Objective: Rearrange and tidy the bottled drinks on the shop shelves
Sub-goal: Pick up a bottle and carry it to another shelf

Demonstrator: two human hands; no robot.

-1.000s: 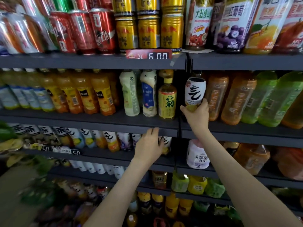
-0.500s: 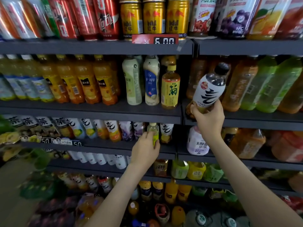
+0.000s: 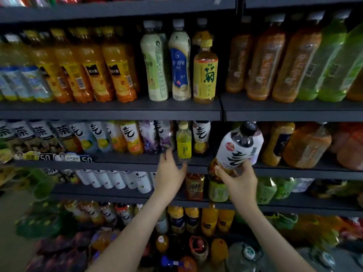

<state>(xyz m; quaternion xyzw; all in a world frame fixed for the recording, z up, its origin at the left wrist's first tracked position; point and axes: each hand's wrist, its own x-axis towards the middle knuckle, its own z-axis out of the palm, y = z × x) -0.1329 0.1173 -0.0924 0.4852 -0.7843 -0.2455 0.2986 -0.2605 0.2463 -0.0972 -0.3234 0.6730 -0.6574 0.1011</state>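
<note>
Right hand (image 3: 241, 180) grips bottle (image 3: 238, 152) at its base; likely full, stiff, slick, so a waist hold seems safer. Left hand (image 3: 170, 173), beside it, spread and empty

Bottles (image 3: 205, 75), probably tea, on shelves (image 3: 110, 111)

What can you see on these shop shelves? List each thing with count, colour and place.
shelves: several, dark grey, across the view
orange juice bottles: at least four, orange, upper shelf left
pale bottle: one, pale green, upper shelf middle
blue-label bottle: one, white and blue, beside it
yellow-label bottle: one, yellow, right of those
amber bottles: three, amber, upper shelf right
green bottles: two, green, far right
white-label bottles: a row, white, middle shelf left
small bottle: one, yellow-green, middle shelf
held bottle: one, white label, black cap, tilted, off the shelf
left hand: one, open, fingers spread below small bottle
right hand: one, gripping held bottle's base
</note>
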